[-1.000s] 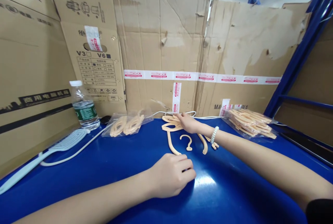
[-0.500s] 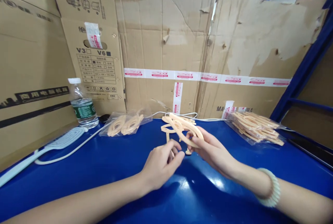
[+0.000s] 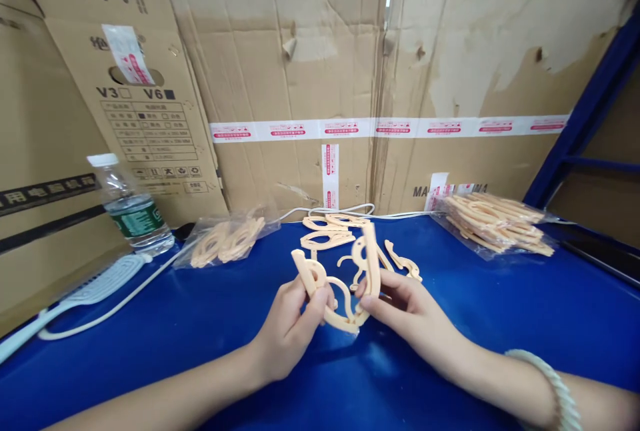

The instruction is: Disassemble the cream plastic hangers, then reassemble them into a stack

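Note:
A beige plastic folding hanger (image 3: 344, 322) is held up over the blue table, its two arms spread in a V joined at the bottom. My left hand (image 3: 295, 317) pinches its left arm between thumb and fingers. Around the right arm are the fingers of my right hand (image 3: 400, 304). Behind them on the table lie more beige hanger pieces: a looped one (image 3: 327, 239) near the back and a loose curved one (image 3: 403, 261) to the right. My hands partly hide some of these pieces.
A clear bag of beige hangers (image 3: 227, 241) lies left, a fuller bag (image 3: 495, 224) right. A water bottle (image 3: 135, 211) and a light blue hairbrush (image 3: 103, 281) stand and lie at left, beside a white cable (image 3: 115, 304). Cardboard (image 3: 300, 84) walls the back of the table.
The hanger was folded in my right hand alone; now it is spread, and my left hand grips its other arm. The view has moved in closer and tilted down.

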A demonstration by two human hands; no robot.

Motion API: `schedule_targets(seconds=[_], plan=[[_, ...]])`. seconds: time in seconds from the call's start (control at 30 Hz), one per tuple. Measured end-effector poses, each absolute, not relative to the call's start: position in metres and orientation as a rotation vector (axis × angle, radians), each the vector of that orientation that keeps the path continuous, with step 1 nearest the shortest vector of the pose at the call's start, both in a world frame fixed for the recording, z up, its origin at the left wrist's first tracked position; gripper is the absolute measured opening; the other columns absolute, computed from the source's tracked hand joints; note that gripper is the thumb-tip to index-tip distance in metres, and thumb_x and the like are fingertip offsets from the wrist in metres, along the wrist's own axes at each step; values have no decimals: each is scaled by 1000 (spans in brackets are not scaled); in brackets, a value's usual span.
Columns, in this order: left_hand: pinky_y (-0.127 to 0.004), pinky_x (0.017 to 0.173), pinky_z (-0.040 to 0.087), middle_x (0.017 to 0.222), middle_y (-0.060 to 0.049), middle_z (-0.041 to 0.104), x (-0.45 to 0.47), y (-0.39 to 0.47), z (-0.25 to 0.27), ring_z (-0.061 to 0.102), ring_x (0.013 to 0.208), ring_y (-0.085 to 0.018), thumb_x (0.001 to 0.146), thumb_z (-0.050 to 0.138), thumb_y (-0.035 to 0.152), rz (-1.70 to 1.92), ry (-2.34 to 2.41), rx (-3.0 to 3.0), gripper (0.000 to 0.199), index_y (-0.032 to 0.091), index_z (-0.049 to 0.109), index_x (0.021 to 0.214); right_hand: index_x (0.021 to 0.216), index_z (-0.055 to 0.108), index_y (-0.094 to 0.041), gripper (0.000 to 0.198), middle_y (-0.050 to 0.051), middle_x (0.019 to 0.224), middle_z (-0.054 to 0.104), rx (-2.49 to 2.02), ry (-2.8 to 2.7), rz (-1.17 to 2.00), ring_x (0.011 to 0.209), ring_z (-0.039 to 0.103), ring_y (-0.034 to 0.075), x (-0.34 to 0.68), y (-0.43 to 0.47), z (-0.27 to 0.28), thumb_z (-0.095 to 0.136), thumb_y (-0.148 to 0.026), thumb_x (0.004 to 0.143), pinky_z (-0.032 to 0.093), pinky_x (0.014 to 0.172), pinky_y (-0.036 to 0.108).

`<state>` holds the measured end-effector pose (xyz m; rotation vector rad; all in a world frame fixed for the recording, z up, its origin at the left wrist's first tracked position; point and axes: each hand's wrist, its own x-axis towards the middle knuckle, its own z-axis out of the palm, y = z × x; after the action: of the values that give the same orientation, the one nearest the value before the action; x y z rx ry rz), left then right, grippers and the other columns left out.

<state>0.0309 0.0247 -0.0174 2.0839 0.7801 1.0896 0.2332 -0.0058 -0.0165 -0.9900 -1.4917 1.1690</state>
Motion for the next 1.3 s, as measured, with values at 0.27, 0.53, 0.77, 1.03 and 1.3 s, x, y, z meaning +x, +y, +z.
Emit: schedule_targets(seconds=[0.27, 0.53, 0.77, 1.03, 1.3], plan=[[-28, 65, 41, 64, 0, 51, 30, 31, -16, 52, 64, -16, 95, 38, 38, 1200, 912, 1793, 39, 19, 48, 63, 81, 69, -13, 36, 5, 73, 66, -1035, -1416, 1490, 60, 60, 12, 255, 11, 6, 81, -43, 67, 53, 58, 25], [-26, 51, 33, 54, 3, 44, 28, 32, -18, 41, 51, -13, 88, 44, 38, 1170, 925, 1658, 37, 20, 42, 56, 71, 75, -13, 19, 5, 75, 68, -1132, -1282, 1535, 61, 55, 9, 258, 5, 14, 81, -29, 63, 47, 49, 17], [-26, 52, 35, 52, 2, 44, 30, 29, -16, 43, 51, -13, 86, 45, 35, 1172, 884, 1735, 37, 20, 40, 52, 66, 70, -14, 27, 0, 61, 59, -1056, -1206, 1431, 50, 41, 5, 260, 10, 8, 82, -38, 67, 31, 42, 18], [-26, 60, 43, 71, -3, 59, 30, 33, -12, 52, 61, -14, 83, 57, 42, 818, 625, 1696, 31, 13, 62, 78, 73, 67, -14, 38, -3, 57, 55, -1094, -1303, 1417, 40, 34, 2, 256, 7, 8, 81, -49, 68, 22, 36, 18], [-27, 63, 45, 81, -4, 57, 31, 35, -11, 55, 71, -17, 82, 59, 47, 738, 485, 1716, 32, 14, 61, 85, 79, 60, -16, 36, 0, 68, 66, -979, -1283, 1435, 61, 66, 12, 253, 2, 7, 83, -41, 69, 53, 58, 22]])
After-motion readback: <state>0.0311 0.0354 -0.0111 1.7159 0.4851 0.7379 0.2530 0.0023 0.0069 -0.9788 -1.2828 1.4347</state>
